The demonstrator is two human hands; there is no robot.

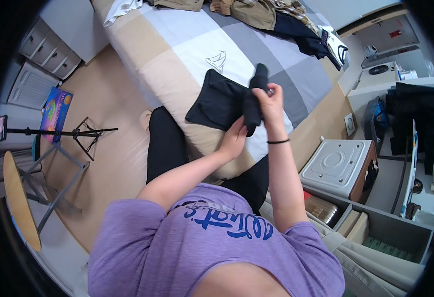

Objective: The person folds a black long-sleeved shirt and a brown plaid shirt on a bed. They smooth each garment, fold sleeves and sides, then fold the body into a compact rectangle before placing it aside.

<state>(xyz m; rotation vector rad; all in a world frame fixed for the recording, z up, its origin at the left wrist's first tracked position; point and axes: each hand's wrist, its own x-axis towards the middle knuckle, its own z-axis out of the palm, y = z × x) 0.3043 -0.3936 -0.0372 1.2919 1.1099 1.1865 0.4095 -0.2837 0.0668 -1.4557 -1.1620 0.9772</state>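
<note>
A black garment (218, 101) lies near the edge of the bed, its left part spread flat. The right part is turned up into a thick roll (253, 106), standing slightly blurred above the cover. My right hand (270, 105) grips the roll from its right side, thumb across it. At the lower end of the roll, my left hand (234, 140) has its fingers closed on the fabric; some fingertips are hidden. The exact kind of garment cannot be made out.
The bed (162, 54) has a checked cover, with other clothes (256, 17) heaped along its far side. On the left stand a black tripod (73, 132) and a round-topped folding stool (21, 198). A white-topped cabinet (337, 161) and open shelves (380, 222) are at right.
</note>
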